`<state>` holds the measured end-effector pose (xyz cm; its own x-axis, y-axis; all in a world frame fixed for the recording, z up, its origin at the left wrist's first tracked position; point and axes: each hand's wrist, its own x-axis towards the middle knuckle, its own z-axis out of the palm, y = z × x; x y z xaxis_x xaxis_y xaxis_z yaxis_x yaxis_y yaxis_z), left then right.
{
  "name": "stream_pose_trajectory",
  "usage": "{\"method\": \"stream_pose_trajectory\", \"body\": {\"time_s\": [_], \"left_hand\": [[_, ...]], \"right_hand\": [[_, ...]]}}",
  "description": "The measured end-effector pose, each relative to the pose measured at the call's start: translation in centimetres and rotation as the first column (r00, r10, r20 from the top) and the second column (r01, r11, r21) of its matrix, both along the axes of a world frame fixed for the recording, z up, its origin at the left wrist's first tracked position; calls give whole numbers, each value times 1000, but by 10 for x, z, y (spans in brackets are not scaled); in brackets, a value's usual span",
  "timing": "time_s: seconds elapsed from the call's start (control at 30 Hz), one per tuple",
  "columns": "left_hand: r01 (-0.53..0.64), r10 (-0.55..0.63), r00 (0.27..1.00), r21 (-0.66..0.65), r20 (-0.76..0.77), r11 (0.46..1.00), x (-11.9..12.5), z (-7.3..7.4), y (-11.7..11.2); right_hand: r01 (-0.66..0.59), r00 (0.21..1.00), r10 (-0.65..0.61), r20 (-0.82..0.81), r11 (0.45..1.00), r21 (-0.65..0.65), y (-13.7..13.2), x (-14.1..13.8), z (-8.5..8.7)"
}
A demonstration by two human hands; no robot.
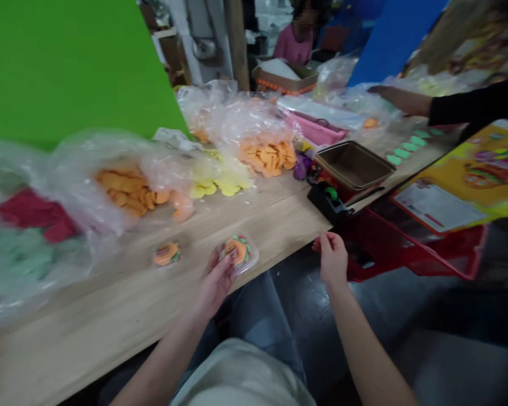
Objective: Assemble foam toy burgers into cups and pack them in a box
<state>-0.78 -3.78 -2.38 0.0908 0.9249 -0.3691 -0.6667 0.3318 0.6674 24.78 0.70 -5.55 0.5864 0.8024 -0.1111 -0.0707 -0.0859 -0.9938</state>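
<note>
My left hand (220, 277) grips a small clear plastic box (250, 260) over the front edge of the table. Inside the box lies an orange piece with green and red bits round it, like a toy burger. My right hand (332, 256) is raised at the table edge, fingers pinched together; whatever they may hold is too small to make out. Just beyond it stands a black tape dispenser (328, 204) with a green roll core. A second small burger-like pack (167, 254) rests on the table left of my left hand.
Clear bags of orange pieces (268, 155), brown-orange pieces (127, 189), yellow pieces (222, 179) and red pieces (36, 214) line the back. A brown open tin (350, 163), a red crate (440, 262) and a yellow printed box (482, 169) stand right. A co-worker's arm (415, 104) reaches in.
</note>
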Motion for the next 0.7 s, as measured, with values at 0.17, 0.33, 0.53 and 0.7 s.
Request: {"method": "stream_pose_trajectory", "body": {"time_s": [0.17,0.33,0.53,0.7], "left_hand": [[-126,126,991,6,-54,992,-4,21,-3],[-192,195,977,45,-90,980,-18,29,-20],[-215,232,965,137,-120,967,-33,34,-35],[-201,225,963,165,-147,966,-43,40,-40]], "right_hand": [[-614,785,599,156,786,72,-53,-106,43],[-693,718,674,174,715,94,-61,-151,48],[-699,714,690,122,711,73,-66,-165,49],[-741,671,741,-1,671,31,-68,-170,39]]}}
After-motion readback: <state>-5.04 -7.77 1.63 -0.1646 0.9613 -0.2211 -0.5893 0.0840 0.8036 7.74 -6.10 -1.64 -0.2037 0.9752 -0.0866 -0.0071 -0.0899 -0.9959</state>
